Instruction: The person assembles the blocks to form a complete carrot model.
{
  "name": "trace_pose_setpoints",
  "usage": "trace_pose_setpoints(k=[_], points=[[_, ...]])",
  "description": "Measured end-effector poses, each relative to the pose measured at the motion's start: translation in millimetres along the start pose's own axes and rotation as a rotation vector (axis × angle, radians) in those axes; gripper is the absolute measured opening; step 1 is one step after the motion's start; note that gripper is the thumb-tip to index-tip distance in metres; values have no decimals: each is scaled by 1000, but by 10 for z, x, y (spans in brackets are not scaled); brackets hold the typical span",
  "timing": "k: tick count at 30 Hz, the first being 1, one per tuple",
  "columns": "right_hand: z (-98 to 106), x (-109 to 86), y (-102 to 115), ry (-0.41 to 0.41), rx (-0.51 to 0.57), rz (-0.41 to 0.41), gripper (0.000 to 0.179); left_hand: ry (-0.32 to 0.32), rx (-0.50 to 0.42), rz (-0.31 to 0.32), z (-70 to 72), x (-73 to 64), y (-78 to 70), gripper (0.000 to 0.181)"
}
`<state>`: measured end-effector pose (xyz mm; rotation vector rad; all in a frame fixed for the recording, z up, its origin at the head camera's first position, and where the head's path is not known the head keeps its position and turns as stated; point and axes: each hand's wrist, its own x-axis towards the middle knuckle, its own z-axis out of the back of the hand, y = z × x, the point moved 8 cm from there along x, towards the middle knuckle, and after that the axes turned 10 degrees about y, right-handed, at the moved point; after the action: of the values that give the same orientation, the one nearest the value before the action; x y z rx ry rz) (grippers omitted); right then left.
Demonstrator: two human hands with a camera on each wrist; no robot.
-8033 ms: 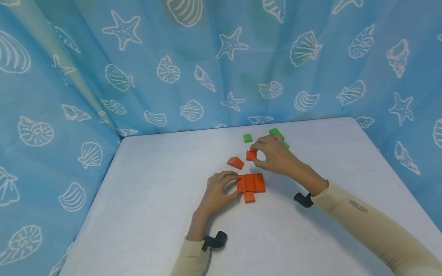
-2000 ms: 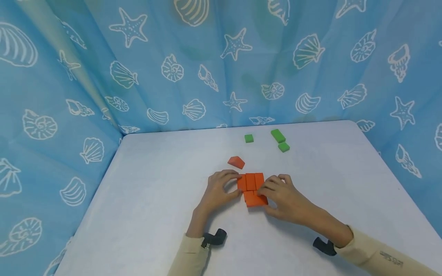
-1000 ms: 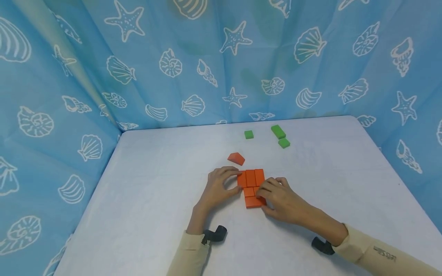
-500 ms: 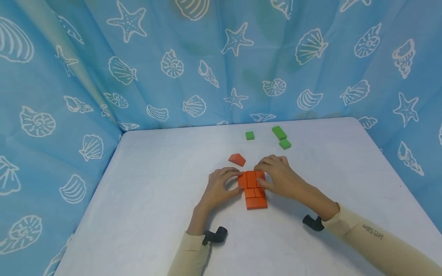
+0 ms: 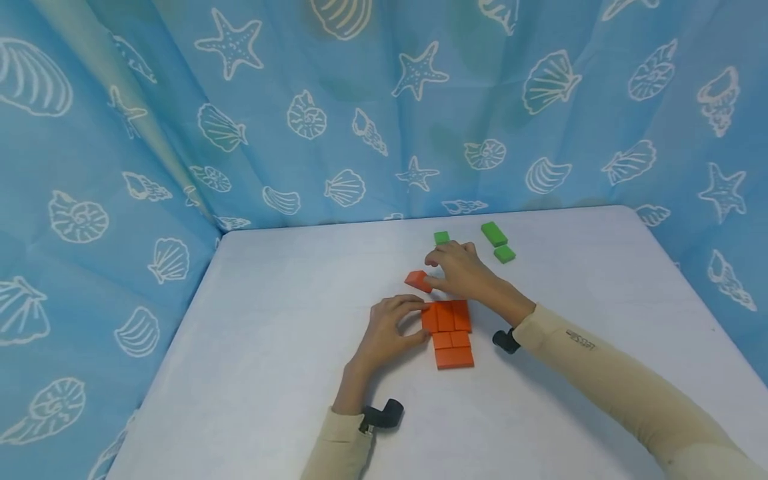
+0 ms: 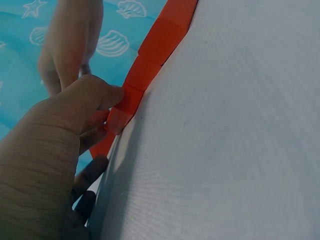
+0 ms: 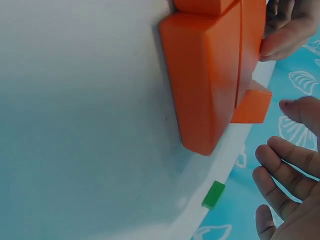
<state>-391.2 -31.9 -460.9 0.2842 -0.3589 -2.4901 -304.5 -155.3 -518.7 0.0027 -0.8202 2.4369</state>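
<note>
Orange blocks lie fitted together on the white table: three side by side at the back, two small square blocks (image 5: 451, 340) in front of them, and a longer block (image 5: 454, 359) nearest the person. My left hand (image 5: 386, 331) pinches the leftmost back block (image 5: 429, 319) between thumb and fingers, at its front and back ends. Behind the group lies a separate orange wedge-shaped block (image 5: 417, 281). My right hand (image 5: 461, 271) hovers over the wedge's right end, its fingers apart and nothing between them. In the right wrist view the right hand's fingers (image 7: 282, 165) are spread beside the wedge.
A small green square block (image 5: 441, 237) is partly covered by the right hand. Farther right lie a green rectangular block (image 5: 495, 234) and another small green block (image 5: 505, 254). A blue shell-patterned curtain (image 5: 360, 100) hangs behind the white table (image 5: 270, 347).
A small orange square and a longer orange block have joined the front of the group. The right hand has left the group's right edge and moved back to the wedge; the left hand has stayed.
</note>
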Motion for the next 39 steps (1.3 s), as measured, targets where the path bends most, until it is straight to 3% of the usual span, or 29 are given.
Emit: trace_pose_setpoints(k=[4, 9, 17, 26, 39], points=[[-104, 104, 7, 36, -1, -5, 44, 2, 11, -6, -15, -5, 8, 43], [-181, 200, 36, 35, -14, 10, 37, 9, 24, 7, -6, -9, 25, 43], [-90, 133, 85, -19, -78, 87, 26, 7, 32, 6, 37, 6, -37, 44], [-181, 8, 56, -12, 14, 155, 32, 12, 14, 30, 21, -20, -15, 43], [-236, -3, -2, -21, -19, 96, 36, 6, 40, 11, 20, -7, -2, 42]])
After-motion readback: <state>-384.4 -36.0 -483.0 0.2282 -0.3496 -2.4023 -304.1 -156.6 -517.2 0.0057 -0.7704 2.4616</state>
